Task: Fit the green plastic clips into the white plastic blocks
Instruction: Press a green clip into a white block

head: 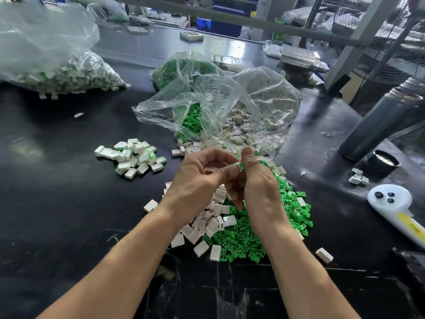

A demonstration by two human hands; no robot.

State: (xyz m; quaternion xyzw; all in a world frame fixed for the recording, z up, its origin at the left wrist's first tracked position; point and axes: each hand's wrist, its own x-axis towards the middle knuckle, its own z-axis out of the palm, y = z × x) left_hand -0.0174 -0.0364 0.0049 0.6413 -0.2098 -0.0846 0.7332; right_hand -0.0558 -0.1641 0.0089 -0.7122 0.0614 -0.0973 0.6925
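Together above the piles, the left hand [197, 180] pinched a block [233, 166] steady, seemingly so the right hand [257, 180] could press a clip [241, 166] in.

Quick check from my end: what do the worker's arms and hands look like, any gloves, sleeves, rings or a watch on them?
Both are bare. The left hand and right hand wear no gloves, and no rings show on the visible fingers. Both forearms are uncovered right down to the bottom edge of the view, with no sleeve, cuff, watch or wrist strap in sight. No markings, tape or bandages show on either arm.
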